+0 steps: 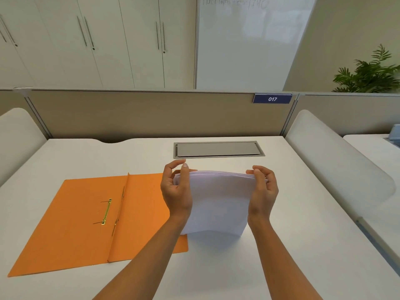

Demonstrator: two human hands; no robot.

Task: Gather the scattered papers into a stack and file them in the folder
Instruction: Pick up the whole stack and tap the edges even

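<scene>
A stack of white papers [218, 202] stands on its lower edge on the white desk, slightly bowed, held upright between both hands. My left hand [176, 189] grips its left edge near the top, thumb in front. My right hand [263, 189] pinches the right edge near the top. An orange folder [86, 217] lies open flat on the desk to the left, with a gold metal fastener [107, 211] on its left leaf. The stack's lower left corner overlaps the folder's right leaf.
A grey cable hatch [218, 149] is set into the desk [281, 256] behind the papers. A beige partition [151, 113] with a blue "017" tag [272, 98] closes the back. White rounded side dividers [337, 156] flank the desk.
</scene>
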